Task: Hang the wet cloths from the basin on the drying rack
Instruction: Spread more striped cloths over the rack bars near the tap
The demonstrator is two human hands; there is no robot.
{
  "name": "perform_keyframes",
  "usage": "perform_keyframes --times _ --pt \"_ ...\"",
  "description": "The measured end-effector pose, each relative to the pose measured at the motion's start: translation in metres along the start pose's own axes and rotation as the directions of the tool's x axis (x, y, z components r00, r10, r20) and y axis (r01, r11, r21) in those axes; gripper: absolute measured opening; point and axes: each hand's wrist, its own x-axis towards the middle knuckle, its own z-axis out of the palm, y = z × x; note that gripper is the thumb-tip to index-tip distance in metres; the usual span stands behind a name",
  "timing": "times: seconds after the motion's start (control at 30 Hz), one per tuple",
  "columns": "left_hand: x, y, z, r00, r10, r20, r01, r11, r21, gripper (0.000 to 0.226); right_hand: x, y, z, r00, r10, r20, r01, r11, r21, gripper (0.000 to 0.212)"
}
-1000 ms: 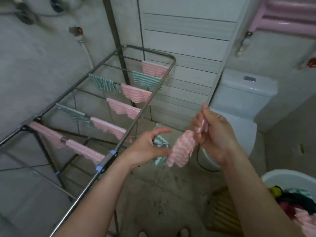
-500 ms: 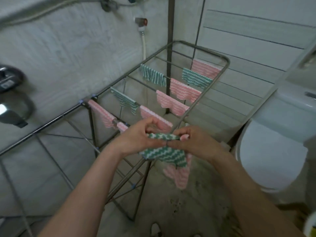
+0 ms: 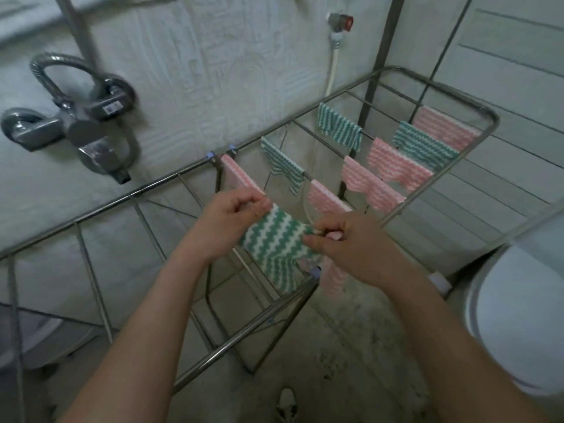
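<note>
- Over the near end of the drying rack [image 3: 171,177], a green-and-white zigzag cloth [image 3: 274,242] is stretched out flat between both hands, its lower part drooping towards the near rail.
- Left hand [image 3: 232,216]: fingers curled, grip pinching the cloth's upper left corner.
- Right hand [image 3: 348,245]: grip pinching the upper right corner, with a pink-and-white cloth [image 3: 334,280] caught in the same hand (it dangles below the palm, beside the rack's near rail).
- Farther along the rack, other cloths are draped over the rods, pink ones [image 3: 369,184] mostly on the right side and green ones [image 3: 338,126] mixed among them.
- Left on the wall sits a grey shower mixer [image 3: 91,117] with a looped hose.
- At the right edge stands a white toilet [image 3: 518,315], with the stained floor [image 3: 351,361] underneath everything.
</note>
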Motion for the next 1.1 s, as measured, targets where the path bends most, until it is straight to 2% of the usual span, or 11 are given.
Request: perform_keyframes --times 0.13,0.23,0.3,0.37,0.43,0.5,0.67,0.77,0.93,1.03,1.1 --pt "-0.007 0.005 -0.03 1.0 -0.027 -0.006 0.027 1.0 0.007 0.024 0.004 -0.03 0.014 0.974 -0.014 0.226 -0.045 0.966 0.254 0.019" --pt "-0.005 -0.004 -0.044 1.0 -0.01 -0.004 0.011 0.989 0.146 0.018 0.014 -0.028 0.042 0.968 0.028 0.25 -0.072 0.983 0.168 0.025" --pt "0.0 -0.026 -0.046 0.991 -0.124 0.044 0.11 0.963 0.248 0.002 0.02 -0.012 0.062 0.959 0.114 0.258 -0.15 0.981 0.123 0.025" --pt "0.001 -0.056 -0.044 0.932 -0.34 0.126 0.295 0.913 0.281 0.02 0.026 0.01 0.083 0.947 0.235 0.217 -0.24 0.971 -0.004 0.029" --pt "0.002 -0.079 -0.038 0.883 -0.423 0.204 0.373 0.896 0.243 0.039 0.03 0.034 0.101 0.941 0.301 0.154 -0.284 0.951 -0.122 0.034" --pt "0.005 -0.091 -0.03 0.885 -0.423 0.192 0.385 0.899 0.207 0.046 0.033 0.047 0.111 0.937 0.333 0.108 -0.311 0.933 -0.182 0.035" --pt "0.016 -0.104 -0.01 0.957 -0.289 -0.041 0.273 0.839 0.47 0.024 0.037 0.056 0.117 0.936 0.353 0.005 -0.327 0.873 -0.361 0.036" --pt "0.013 -0.111 -0.004 0.968 -0.231 -0.096 0.249 0.848 0.468 0.016 0.039 0.064 0.119 0.931 0.362 -0.042 -0.338 0.815 -0.471 0.038" --pt "0.007 -0.112 -0.003 0.971 -0.146 -0.19 0.224 0.836 0.501 0.016 0.036 0.063 0.12 0.957 0.277 -0.085 -0.269 0.738 -0.619 0.021" --pt "0.0 -0.113 -0.005 0.978 -0.188 -0.094 0.208 0.811 0.547 0.015 0.037 0.065 0.117 0.962 0.249 -0.114 -0.265 0.738 -0.62 0.022" --pt "-0.007 -0.117 -0.002 0.969 -0.244 0.02 0.185 0.782 0.595 0.024 0.04 0.062 0.111 0.949 0.305 -0.079 -0.3 0.8 -0.52 0.026"
